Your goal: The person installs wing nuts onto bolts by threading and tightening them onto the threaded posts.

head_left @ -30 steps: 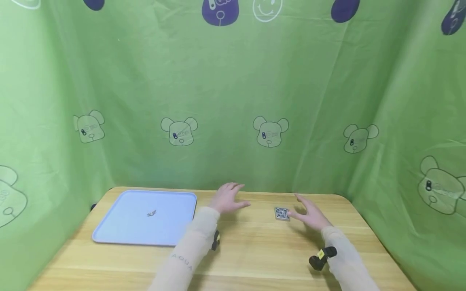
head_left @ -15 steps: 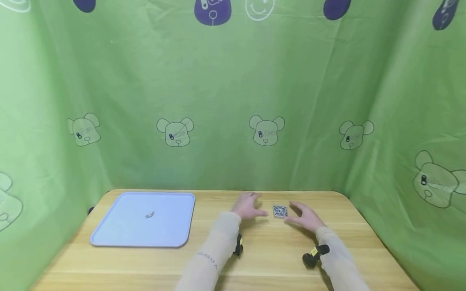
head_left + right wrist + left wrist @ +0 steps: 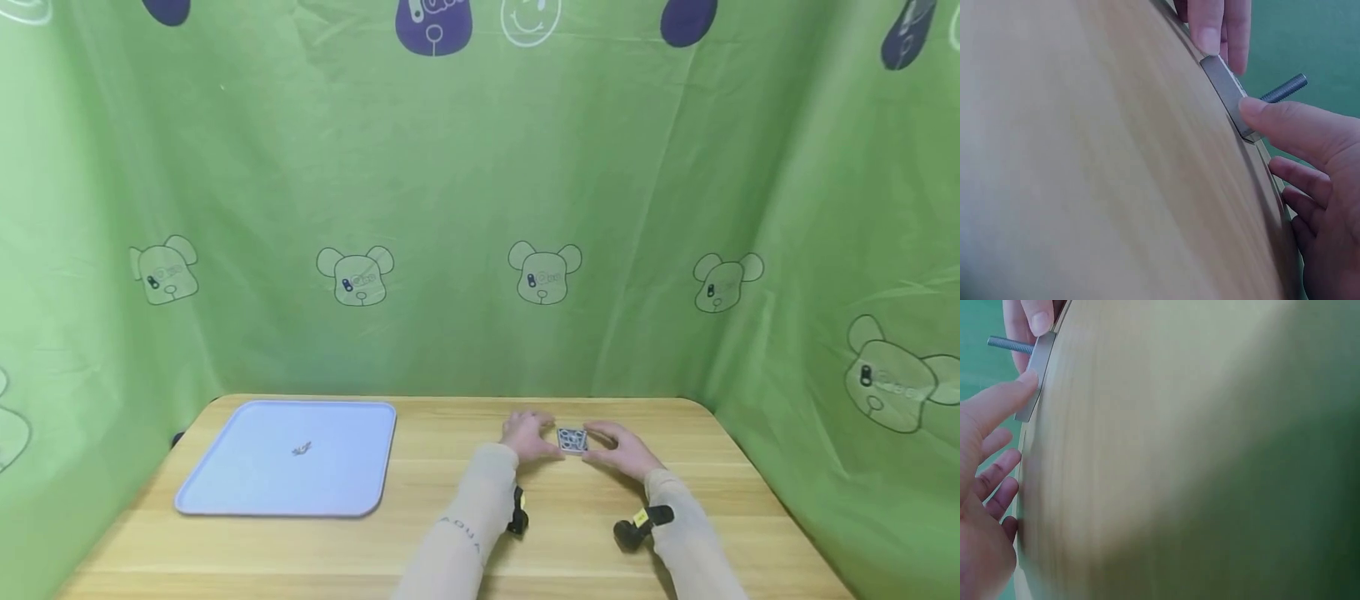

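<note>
A small square metal block with round patterns on its top lies near the back of the table, right of the middle. From it rises a threaded rod, which both wrist views show. On the block's left side is my left hand, its thumb pressed to the near face and fingers behind. My right hand holds the other side likewise, its thumb on the near face. The two hands grip the block between them.
A pale blue tray sits on the left of the wooden table. In its middle is a small dark and light mark or item. A green curtain with bear prints surrounds the back and sides.
My left hand has moved right from near the tray to the metal block. The right hand has closed in on its right side. The head view has shifted slightly.
</note>
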Motion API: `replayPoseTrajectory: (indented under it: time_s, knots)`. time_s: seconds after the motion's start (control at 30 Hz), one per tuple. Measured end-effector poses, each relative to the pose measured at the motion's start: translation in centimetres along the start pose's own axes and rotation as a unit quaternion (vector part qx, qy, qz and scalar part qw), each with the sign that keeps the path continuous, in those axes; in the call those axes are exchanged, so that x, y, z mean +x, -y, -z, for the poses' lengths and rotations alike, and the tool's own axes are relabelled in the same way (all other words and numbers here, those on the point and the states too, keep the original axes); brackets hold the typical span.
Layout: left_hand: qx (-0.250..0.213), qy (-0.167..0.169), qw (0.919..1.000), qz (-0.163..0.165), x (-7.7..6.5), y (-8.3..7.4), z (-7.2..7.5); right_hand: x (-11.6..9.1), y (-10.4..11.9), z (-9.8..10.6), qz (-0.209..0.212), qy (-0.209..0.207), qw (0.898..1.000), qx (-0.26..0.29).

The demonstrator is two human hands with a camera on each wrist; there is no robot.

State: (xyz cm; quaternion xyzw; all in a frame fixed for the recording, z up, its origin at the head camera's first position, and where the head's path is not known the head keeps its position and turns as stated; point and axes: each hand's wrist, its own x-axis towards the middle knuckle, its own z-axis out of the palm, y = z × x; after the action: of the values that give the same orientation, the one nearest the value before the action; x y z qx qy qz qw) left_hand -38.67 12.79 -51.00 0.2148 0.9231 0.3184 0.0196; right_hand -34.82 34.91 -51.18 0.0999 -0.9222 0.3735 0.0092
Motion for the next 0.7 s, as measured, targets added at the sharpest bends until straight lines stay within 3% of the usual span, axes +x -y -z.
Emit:
replayPoseTrajectory:
  time_s: [0.4,0.7]
  knots:
    - [0.019,-0.019,0.9996,0.010,0.06,-0.44,-0.48,0.08,0.36,-0.08,0.006,-0.011,1.000,0.004]
    - [0.033,-0.011,0.9994,-0.006,-0.18,-0.29,-0.17,-0.02,0.46,-0.61,0.016,-0.020,1.000,0.013]
